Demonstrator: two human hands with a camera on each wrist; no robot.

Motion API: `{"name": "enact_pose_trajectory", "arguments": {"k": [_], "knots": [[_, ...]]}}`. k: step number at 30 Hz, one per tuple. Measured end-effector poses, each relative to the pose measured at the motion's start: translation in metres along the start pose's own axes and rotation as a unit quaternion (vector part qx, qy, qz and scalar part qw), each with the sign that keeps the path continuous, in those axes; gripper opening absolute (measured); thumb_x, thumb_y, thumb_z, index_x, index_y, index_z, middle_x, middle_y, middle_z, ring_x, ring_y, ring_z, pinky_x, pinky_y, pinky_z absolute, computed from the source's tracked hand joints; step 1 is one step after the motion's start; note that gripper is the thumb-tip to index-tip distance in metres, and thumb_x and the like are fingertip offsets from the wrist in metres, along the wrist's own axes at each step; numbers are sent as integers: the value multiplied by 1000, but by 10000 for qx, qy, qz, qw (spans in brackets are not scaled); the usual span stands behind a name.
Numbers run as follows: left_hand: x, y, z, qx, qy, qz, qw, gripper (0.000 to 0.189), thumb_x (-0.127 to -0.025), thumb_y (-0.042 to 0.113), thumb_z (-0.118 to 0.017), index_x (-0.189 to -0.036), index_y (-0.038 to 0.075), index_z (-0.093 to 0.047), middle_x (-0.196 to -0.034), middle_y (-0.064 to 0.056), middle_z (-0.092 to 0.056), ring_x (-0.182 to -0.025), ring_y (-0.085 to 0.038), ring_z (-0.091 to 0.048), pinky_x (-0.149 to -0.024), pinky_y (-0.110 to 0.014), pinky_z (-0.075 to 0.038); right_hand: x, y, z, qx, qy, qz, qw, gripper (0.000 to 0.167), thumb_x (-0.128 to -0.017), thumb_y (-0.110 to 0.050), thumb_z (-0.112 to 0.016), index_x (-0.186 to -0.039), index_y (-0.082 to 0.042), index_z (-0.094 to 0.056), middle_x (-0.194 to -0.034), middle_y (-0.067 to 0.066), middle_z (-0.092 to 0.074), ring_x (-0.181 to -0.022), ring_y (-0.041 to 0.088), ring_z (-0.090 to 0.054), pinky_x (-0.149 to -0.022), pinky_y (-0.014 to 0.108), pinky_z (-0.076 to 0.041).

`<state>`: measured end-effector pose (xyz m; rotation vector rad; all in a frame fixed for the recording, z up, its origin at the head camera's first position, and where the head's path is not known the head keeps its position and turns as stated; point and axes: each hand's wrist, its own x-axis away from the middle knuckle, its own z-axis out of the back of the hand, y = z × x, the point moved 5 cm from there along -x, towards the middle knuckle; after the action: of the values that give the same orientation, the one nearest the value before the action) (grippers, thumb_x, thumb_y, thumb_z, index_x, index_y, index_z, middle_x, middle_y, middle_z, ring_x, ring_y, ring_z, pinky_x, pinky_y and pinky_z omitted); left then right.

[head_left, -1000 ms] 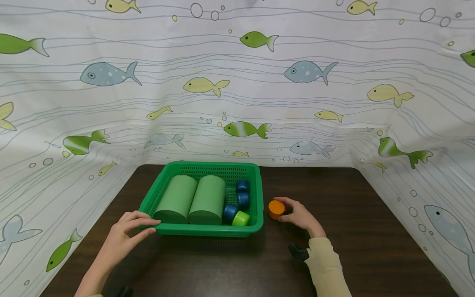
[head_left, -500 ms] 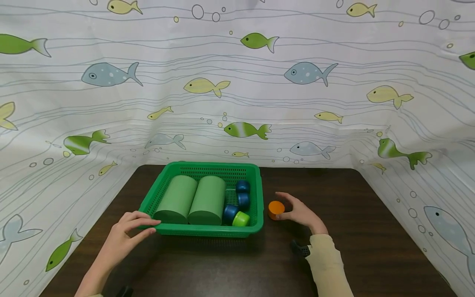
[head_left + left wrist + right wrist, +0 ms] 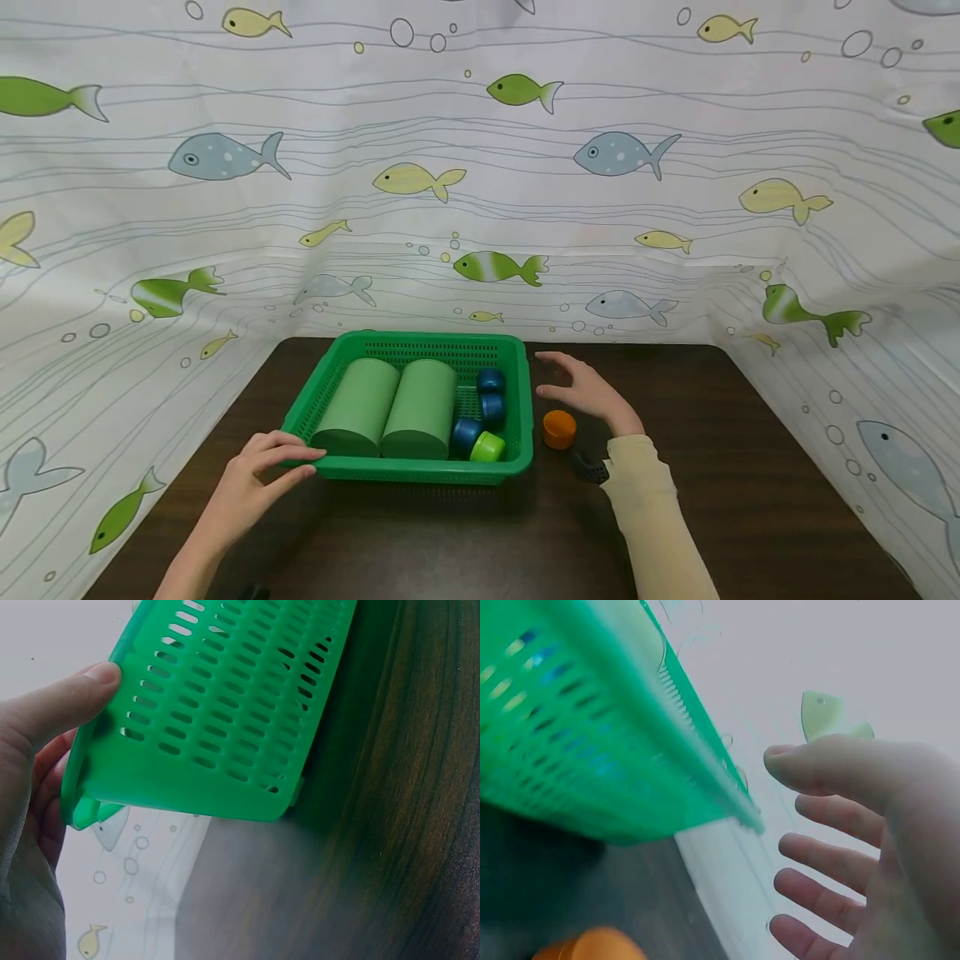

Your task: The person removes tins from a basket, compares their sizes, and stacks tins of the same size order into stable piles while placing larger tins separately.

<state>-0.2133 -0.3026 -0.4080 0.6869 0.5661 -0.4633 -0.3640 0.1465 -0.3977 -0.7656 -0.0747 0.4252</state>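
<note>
your left grip (image 3: 255,477) pinches the basket (image 3: 420,471); your right grip (image 3: 588,390) gapes, empty. the cap (image 3: 559,430), beside the basket, short of the surface's (image 3: 735,475) far edge, is likely light, stiff; hold its sides.

And on the right arm there's a long cream sleeve, softly creased (image 3: 654,525), running down close to the bare right hand (image 3: 588,390), with a chunky black device (image 3: 588,467), its face speckled with a dotted texture, sitting by the cuff. Over on the other side, it's a bare left hand (image 3: 258,471) and bare forearm (image 3: 197,546), with a sliver of something black (image 3: 256,592) peeking out alongside, too little showing to name.
</note>
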Motion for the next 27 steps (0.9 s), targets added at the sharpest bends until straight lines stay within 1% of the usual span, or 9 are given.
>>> {"name": "enact_pose_trajectory", "arguments": {"k": [4,10,13,17,23,27], "knots": [[1,2,1,35,52,-81,9999,41,-69,-7,-83,-100,20,-78,-97,13,-64,-97,4,-46,-79,-15,-40,-18,-22,0,-49,-149,290,9995,63,-94,-34,-65,-150,-14,-42,-151,13,-46,-129,38,-50,-103,56,-46],[1,1,2,48,55,-23,10000,40,-70,-5,-83,-100,22,-78,-98,15,-64,-97,4,-46,-79,-16,-40,-43,-46,-9,-27,-391,493,9980,63,-95,-30,-65,-150,-11,-41,-152,15,-45,-130,38,-49,-104,53,-45],[1,1,2,182,138,-164,9996,41,-69,-7,-83,-100,19,-78,-97,13,-65,-96,3,-46,-78,-16,-40,-53,-54,-16,60,-573,562,9968,63,-95,-28,-65,-150,-10,-41,-154,14,-44,-133,39,-47,-106,54,-44],[2,0,1,320,215,-318,9987,43,-67,-9,-82,-100,18,-78,-97,8,-65,-95,1,-47,-78,-13,-39,-66,-62,-25,212,-780,484,9956,63,-93,-26,-68,-149,-10,-43,-153,11,-45,-136,38,-46,-108,53,-43],[3,-2,0,323,227,-292,9988,42,-66,-9,-83,-99,17,-78,-97,7,-66,-96,0,-47,-78,-15,-39,-85,-72,-35,754,-1100,489,9899,59,-90,-23,-71,-144,-9,-50,-148,11,-51,-133,34,-49,-107,51,-44],[3,-3,0,339,254,-323,9986,43,-66,-9,-83,-99,17,-78,-97,7,-65,-95,0,-46,-76,-16,-39,-93,-74,-41,1036,-1318,376,9851,56,-90,-19,-73,-142,-10,-53,-145,11,-54,-132,32,-51,-108,48,-44]]}}
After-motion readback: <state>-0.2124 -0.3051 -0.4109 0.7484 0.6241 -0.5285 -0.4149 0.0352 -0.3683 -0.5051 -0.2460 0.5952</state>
